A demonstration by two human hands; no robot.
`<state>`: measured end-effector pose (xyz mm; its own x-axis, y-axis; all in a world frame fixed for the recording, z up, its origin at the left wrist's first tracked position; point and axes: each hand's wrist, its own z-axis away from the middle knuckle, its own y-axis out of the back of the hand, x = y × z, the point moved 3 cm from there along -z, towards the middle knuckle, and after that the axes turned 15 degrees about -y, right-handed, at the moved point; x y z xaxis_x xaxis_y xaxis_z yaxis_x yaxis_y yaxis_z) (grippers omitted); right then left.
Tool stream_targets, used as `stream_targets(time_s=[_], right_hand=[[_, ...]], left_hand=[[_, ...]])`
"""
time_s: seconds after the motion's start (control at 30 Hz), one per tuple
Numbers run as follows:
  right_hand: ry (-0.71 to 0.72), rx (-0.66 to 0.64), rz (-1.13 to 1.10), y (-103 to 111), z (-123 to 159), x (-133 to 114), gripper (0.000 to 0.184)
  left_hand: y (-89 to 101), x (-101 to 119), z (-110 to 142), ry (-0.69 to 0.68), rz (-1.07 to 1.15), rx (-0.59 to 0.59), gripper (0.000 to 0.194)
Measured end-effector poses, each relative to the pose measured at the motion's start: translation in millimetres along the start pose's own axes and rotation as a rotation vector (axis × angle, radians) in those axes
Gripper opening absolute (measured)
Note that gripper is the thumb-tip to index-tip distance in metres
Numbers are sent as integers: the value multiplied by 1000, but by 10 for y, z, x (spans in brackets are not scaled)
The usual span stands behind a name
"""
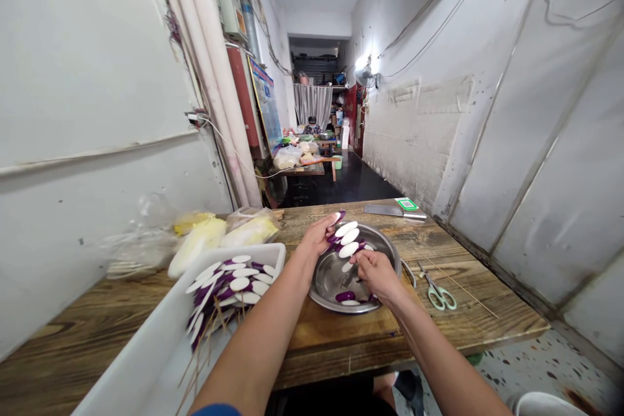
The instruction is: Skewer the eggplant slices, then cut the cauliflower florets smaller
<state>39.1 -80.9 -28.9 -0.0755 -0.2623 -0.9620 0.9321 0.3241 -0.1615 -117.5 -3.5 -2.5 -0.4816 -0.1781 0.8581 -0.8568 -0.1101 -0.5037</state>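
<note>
Over a round steel bowl [319, 289], my left hand [319, 234] is closed on a purple-skinned eggplant slice at the upper end of a row. Several white-faced eggplant slices [349, 236] line up between my two hands. My right hand [376, 275] pinches at the lower end of this row; any stick inside it is hidden by the slices and fingers. More eggplant pieces [345, 296] lie in the bottom of the bowl. To the left, a white plastic tub [146, 344] holds a pile of skewered eggplant slices [238, 284], their wooden sticks pointing toward me.
Green-handled scissors [441, 296] and a thin wooden stick [463, 287] lie right of the bowl. A cleaver [390, 210] rests at the table's far edge beside a green code card [406, 204]. Bagged cabbage [199, 244] sits behind the tub. A person [312, 125] is far back.
</note>
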Motion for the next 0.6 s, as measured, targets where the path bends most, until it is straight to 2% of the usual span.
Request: stream_targets(time_s=[0.17, 0.4, 0.6], right_hand=[[-9, 14, -13, 3, -22, 19, 27], [-18, 14, -20, 7, 2, -1, 28], [-14, 20, -26, 5, -16, 7, 29]], left_hand=[[-6, -1, 2, 16, -10, -9, 15], [-29, -34, 21, 114, -3, -5, 12], [-26, -56, 32, 144, -3, -3, 18]])
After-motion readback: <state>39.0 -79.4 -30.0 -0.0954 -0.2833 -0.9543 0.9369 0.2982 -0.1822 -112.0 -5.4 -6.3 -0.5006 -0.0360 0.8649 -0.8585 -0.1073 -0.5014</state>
